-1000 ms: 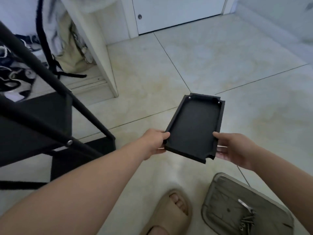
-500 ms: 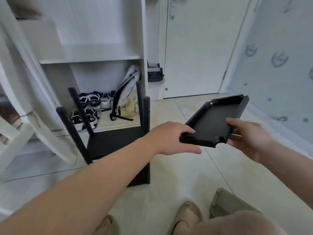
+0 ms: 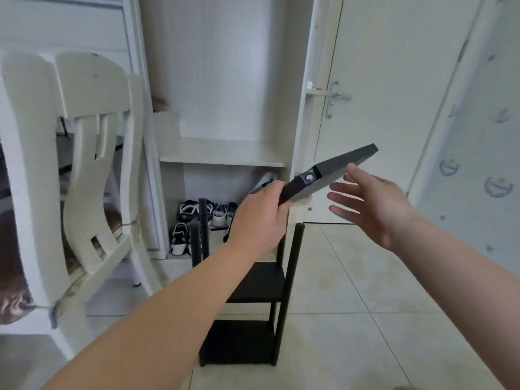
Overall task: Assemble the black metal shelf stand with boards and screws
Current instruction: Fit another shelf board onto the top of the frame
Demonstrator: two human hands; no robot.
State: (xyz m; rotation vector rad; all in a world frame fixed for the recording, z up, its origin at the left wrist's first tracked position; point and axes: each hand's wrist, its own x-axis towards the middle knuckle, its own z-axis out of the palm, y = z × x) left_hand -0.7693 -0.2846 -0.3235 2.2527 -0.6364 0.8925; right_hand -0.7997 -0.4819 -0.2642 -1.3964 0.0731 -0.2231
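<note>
**Rigid and light, one end held**

The left hand grips the near end of the black board, tilted above the shelf stand. The right hand hovers beside it, fingers spread, empty. It looks stiff and light; gripping both long edges should steady it

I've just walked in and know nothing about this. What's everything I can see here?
board: one, black, tilted, raised above the stand
stand: one, black, on the floor, two shelves fitted
chair: one, white, far left
cabinet: one, white, open, behind the stand
shoes: several, black-and-white, cabinet's bottom
door: one, white, right of the cabinet
floor: pale tiles
left hand: grips the board's near end
right hand: open, beside the board
</note>
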